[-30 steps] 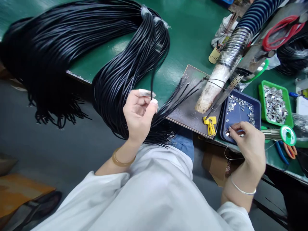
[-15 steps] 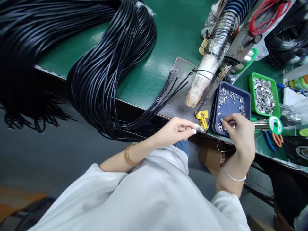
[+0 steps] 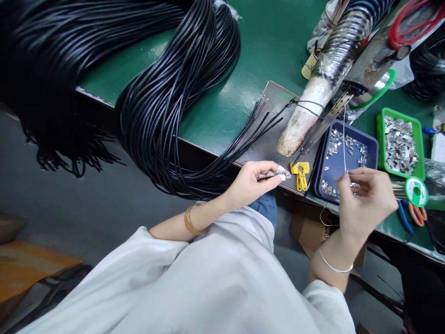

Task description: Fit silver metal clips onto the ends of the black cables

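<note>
Black cable (image 3: 266, 178) is pinched in the left hand (image 3: 255, 183), between thumb and forefinger, both white-covered at the tips; its short held end lies nearly level, pointing to three o'clock, with a small metallic tip just showing past the fingers. That way, just beside the tip, a yellow clip (image 3: 301, 175) rests at the counter's edge. Farther on toward three o'clock, the right hand (image 3: 365, 195) is over the near edge of a blue tray (image 3: 321, 153) of small metal connectors. Its fingers, blurred, appear closed on a thin pale wire (image 3: 344, 139) dropping from twelve o'clock, so cable and wire stand nearly crosswise, well apart. The left hand is nearer the clip. At twelve o'clock from the left fingertips is the whitish nozzle (image 3: 295, 127) of a ribbed hose (image 3: 342, 51), apart from the cable end.
</note>
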The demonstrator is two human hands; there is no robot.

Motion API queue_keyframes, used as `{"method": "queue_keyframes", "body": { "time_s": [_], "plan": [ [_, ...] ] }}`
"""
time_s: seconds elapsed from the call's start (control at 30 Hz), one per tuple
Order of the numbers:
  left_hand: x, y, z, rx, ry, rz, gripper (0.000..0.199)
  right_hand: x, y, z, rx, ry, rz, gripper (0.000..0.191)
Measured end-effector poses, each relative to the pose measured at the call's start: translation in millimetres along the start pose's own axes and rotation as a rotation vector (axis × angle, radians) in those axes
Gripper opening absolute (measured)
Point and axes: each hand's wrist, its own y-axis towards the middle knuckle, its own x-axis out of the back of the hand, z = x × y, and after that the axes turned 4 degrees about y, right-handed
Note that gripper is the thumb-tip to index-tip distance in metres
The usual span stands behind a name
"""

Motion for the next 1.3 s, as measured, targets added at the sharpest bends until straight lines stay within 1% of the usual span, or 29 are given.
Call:
{"method": "queue_keyframes", "body": {
  "time_s": [0.07, 0.13, 0.17, 0.23, 0.27, 0.37, 0.47, 0.53, 0.67, 0.73, 0.87, 0.9, 0.93, 0.97, 1.0, 1.07, 1.13, 1.17, 1.23, 1.3],
  "plan": [
    [-2.4, -0.7, 3.1, -0.008, 0.016, -0.077, 0.015, 2.0, -6.4, 17.5, -0.056, 0.116, -0.107, 0.012],
    [-4.3, -2.3, 5.3, -0.024, 0.069, -0.133, 0.016, 1.0, -13.0, 33.7, -0.127, 0.303, -0.115, 0.015],
    [-4.9, -3.1, 5.3, -0.029, 0.089, -0.130, 0.016, -1.0, -16.5, 40.7, -0.150, 0.411, -0.099, 0.016],
    [-5.5, -4.5, 2.9, -0.016, 0.079, -0.071, 0.016, -8.0, -23.5, 51.4, -0.147, 0.564, -0.069, 0.015],
    [-5.6, -4.9, 0.8, 0.000, 0.060, -0.032, 0.017, -12.5, -26.9, 54.9, -0.122, 0.579, -0.060, 0.012],
    [-5.7, -5.5, -6.0, 0.042, 0.035, 0.044, 0.021, -26.9, -35.6, 59.3, -0.026, 0.474, -0.027, 0.005],
    [-6.4, -6.1, -8.7, 0.022, 0.071, 0.072, 0.021, -37.3, -40.5, 58.6, -0.014, 0.480, 0.078, 0.006],
    [-6.9, -6.8, -7.9, -0.028, 0.142, 0.069, 0.021, -40.5, -41.6, 57.8, -0.023, 0.508, 0.131, 0.007],
    [-4.8, -6.9, -3.7, -0.179, 0.368, 0.013, 0.019, -40.8, -40.9, 56.4, -0.027, 0.534, 0.151, 0.009],
    [-2.2, -5.6, -0.8, -0.286, 0.469, 0.010, 0.017, -40.1, -40.3, 56.3, -0.020, 0.547, 0.161, 0.010],
    [-0.6, -5.0, 6.3, -0.527, 0.719, -0.014, 0.019, -40.0, -40.6, 59.6, 0.068, 0.461, 0.120, 0.014],
    [-1.8, -6.1, 7.4, -0.554, 0.739, -0.031, 0.020, -40.4, -41.3, 61.0, 0.062, 0.474, 0.105, 0.013],
    [-3.5, -7.7, 7.8, -0.550, 0.719, -0.047, 0.020, -41.0, -42.2, 62.3, 0.035, 0.513, 0.096, 0.011],
    [-5.4, -9.6, 7.4, -0.505, 0.662, -0.047, 0.020, -41.8, -43.3, 63.5, -0.006, 0.571, 0.095, 0.009],
    [-7.3, -11.5, 6.2, -0.427, 0.574, -0.030, 0.020, -42.8, -44.4, 64.3, -0.049, 0.631, 0.101, 0.007],
    [-9.5, -13.8, 2.1, -0.210, 0.338, 0.038, 0.022, -44.8, -46.4, 64.9, -0.107, 0.709, 0.116, 0.005],
    [-8.7, -13.0, -3.0, -0.004, 0.100, 0.114, 0.023, -46.3, -47.0, 64.2, -0.113, 0.707, 0.117, 0.005],
    [-7.3, -11.5, -5.4, 0.069, 0.003, 0.142, 0.023, -46.6, -46.7, 63.7, -0.105, 0.686, 0.116, 0.004],
    [-3.8, -7.4, -9.5, 0.167, -0.113, 0.174, 0.023, -45.5, -45.1, 63.0, -0.083, 0.612, 0.104, 0.006],
    [-1.1, -3.3, -11.9, 0.214, -0.141, 0.174, 0.023, -42.9, -43.5, 63.3, -0.048, 0.512, 0.053, 0.011]
  ]
}}
